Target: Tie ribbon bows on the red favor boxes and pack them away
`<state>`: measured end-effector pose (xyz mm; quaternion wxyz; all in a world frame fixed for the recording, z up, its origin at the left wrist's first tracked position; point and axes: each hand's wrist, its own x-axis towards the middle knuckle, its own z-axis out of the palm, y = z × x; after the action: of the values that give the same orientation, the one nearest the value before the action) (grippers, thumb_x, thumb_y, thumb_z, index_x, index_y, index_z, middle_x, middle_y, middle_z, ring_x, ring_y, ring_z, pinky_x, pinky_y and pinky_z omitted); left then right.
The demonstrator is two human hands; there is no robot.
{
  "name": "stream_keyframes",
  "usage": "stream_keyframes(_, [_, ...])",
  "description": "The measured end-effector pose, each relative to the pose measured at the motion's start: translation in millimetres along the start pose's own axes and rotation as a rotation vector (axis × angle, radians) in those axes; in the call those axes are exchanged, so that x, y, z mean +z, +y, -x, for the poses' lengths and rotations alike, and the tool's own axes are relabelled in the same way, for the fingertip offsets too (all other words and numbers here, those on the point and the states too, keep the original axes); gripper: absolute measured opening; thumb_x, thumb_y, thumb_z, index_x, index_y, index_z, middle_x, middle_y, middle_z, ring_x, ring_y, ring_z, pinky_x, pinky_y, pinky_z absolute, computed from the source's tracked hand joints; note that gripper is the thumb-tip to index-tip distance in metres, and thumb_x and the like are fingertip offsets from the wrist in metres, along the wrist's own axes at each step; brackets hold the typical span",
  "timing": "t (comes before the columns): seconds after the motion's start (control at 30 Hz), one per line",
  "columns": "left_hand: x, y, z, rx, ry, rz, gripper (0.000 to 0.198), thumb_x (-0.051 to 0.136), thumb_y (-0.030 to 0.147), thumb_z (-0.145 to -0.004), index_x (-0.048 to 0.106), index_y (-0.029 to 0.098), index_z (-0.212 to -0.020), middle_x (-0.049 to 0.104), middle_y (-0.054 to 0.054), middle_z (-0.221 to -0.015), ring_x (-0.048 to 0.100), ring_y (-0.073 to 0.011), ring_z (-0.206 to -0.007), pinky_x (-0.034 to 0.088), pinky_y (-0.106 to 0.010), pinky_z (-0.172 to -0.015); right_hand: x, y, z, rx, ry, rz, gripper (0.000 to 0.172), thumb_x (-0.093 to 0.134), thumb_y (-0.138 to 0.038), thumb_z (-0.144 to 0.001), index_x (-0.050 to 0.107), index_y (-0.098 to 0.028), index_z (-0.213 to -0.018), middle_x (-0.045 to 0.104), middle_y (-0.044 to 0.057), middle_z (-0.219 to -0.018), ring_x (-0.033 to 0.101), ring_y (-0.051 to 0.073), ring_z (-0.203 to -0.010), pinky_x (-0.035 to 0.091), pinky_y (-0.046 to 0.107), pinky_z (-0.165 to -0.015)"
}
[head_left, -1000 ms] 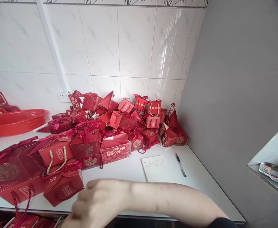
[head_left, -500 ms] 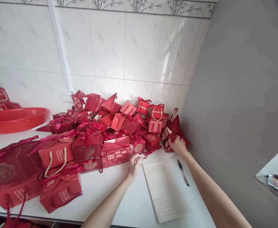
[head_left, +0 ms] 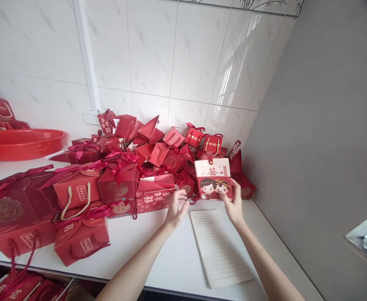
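Note:
My right hand (head_left: 236,205) grips a small gift box (head_left: 212,169), white above and red below, with two cartoon figures and a red strap on top. It is held upright just above the far end of a lined notepad (head_left: 224,255) with handwriting on its top lines. My left hand (head_left: 175,211) is empty, its fingers apart and slightly curled, left of that box. Close behind the left hand stands a red box (head_left: 154,198) with its top open. The pen is out of sight, perhaps under my right arm.
Red gift boxes (head_left: 117,188) with ribbons and cord handles are piled along the tiled wall and to the left. A red plastic basin (head_left: 23,146) sits at far left. A grey wall (head_left: 312,138) bounds the white table (head_left: 167,267) on the right.
My right hand has lifted the gift box from the pile's right end and brought it left, toward me. My left hand's fingers have spread. The view has tilted down slightly.

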<state>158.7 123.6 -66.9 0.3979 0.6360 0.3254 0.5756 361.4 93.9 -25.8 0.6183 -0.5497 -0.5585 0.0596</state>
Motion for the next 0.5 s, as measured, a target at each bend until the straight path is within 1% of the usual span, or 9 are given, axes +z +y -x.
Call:
stream_keyframes(0.07, [-3.1, 2.4, 0.4, 0.091, 0.068, 0.047, 0.055, 0.053, 0.048, -0.075, 0.041, 0.019, -0.120, 0.051, -0.013, -0.122, 0.052, -0.0254, -0.108, 0.042, -0.036, -0.086, 19.5, -5.3, 14.3, 0.004, -0.180, -0.140, 0.057, 0.053, -0.051, -0.078, 0.038, -0.021, -0.125, 0.049, 0.012, -0.126, 0.051, 0.026, -0.115, 0.044, 0.040, -0.094])
stream_keyframes(0.1, [-5.2, 3.4, 0.7, 0.120, 0.119, 0.066, 0.057, 0.053, 0.048, -0.075, 0.038, 0.019, -0.123, 0.050, -0.013, -0.125, 0.052, -0.0261, -0.111, 0.042, -0.036, -0.088, 27.8, -5.5, 21.0, 0.021, -0.301, -0.203, 0.056, 0.054, -0.050, -0.078, 0.039, -0.022, -0.124, 0.050, 0.011, -0.126, 0.052, 0.026, -0.114, 0.045, 0.040, -0.093])
stream_keyframes(0.17, [-10.2, 5.4, 0.9, 0.113, 0.219, 0.060, 0.051, 0.052, 0.044, -0.078, 0.040, 0.020, -0.121, 0.056, -0.012, -0.118, 0.055, -0.0251, -0.105, 0.044, -0.035, -0.086, 39.8, -2.0, 32.1, 0.079, -0.556, -0.301, 0.056, 0.058, -0.047, -0.077, 0.039, -0.023, -0.124, 0.052, 0.011, -0.125, 0.054, 0.026, -0.113, 0.046, 0.040, -0.093])
stream_keyframes(0.2, [-12.9, 6.6, 0.6, 0.082, 0.252, 0.027, 0.043, 0.051, 0.042, -0.079, 0.045, 0.019, -0.116, 0.060, -0.010, -0.110, 0.058, -0.0237, -0.098, 0.045, -0.033, -0.082, 43.1, 0.8, 35.9, 0.110, -0.648, -0.327, 0.056, 0.059, -0.047, -0.076, 0.040, -0.023, -0.123, 0.053, 0.011, -0.125, 0.053, 0.026, -0.114, 0.045, 0.041, -0.094])
stream_keyframes(0.23, [-15.5, 7.8, 0.1, 0.054, 0.268, -0.015, 0.034, 0.051, 0.040, -0.080, 0.049, 0.019, -0.107, 0.063, -0.008, -0.100, 0.060, -0.0221, -0.090, 0.046, -0.031, -0.077, 44.6, 3.9, 38.4, 0.132, -0.697, -0.334, 0.056, 0.060, -0.046, -0.076, 0.041, -0.022, -0.123, 0.052, 0.012, -0.127, 0.052, 0.026, -0.117, 0.044, 0.042, -0.096])
stream_keyframes(0.3, [-19.6, 10.4, -1.7, 0.034, 0.252, -0.082, 0.020, 0.050, 0.035, -0.080, 0.053, 0.018, -0.090, 0.063, -0.004, -0.082, 0.059, -0.0186, -0.076, 0.045, -0.027, -0.068, 43.2, 8.5, 39.8, 0.129, -0.666, -0.316, 0.054, 0.059, -0.044, -0.077, 0.042, -0.022, -0.123, 0.051, 0.012, -0.128, 0.048, 0.025, -0.120, 0.040, 0.044, -0.100])
stream_keyframes(0.37, [-21.0, 12.4, -3.6, 0.051, 0.194, -0.104, 0.012, 0.050, 0.030, -0.076, 0.051, 0.018, -0.078, 0.059, -0.001, -0.070, 0.055, -0.0155, -0.065, 0.043, -0.025, -0.061, 38.7, 9.4, 38.3, 0.072, -0.547, -0.304, 0.050, 0.058, -0.042, -0.079, 0.043, -0.022, -0.122, 0.053, 0.011, -0.125, 0.049, 0.023, -0.119, 0.038, 0.045, -0.102])
stream_keyframes(0.43, [-18.8, 13.2, -4.5, 0.070, 0.115, -0.100, 0.008, 0.051, 0.026, -0.073, 0.048, 0.018, -0.072, 0.054, 0.002, -0.063, 0.051, -0.0133, -0.058, 0.041, -0.023, -0.055, 35.0, 6.4, 36.7, 0.008, -0.435, -0.314, 0.045, 0.056, -0.039, -0.082, 0.042, -0.023, -0.121, 0.055, 0.010, -0.121, 0.053, 0.021, -0.113, 0.042, 0.043, -0.099])
stream_keyframes(0.5, [-13.5, 12.7, -3.5, 0.085, 0.036, -0.093, 0.008, 0.051, 0.025, -0.072, 0.047, 0.018, -0.071, 0.053, 0.003, -0.061, 0.051, -0.0127, -0.056, 0.041, -0.022, -0.053, 34.5, 1.1, 37.2, -0.062, -0.332, -0.281, 0.039, 0.052, -0.037, -0.085, 0.043, -0.023, -0.120, 0.055, 0.010, -0.117, 0.057, 0.020, -0.106, 0.048, 0.040, -0.092])
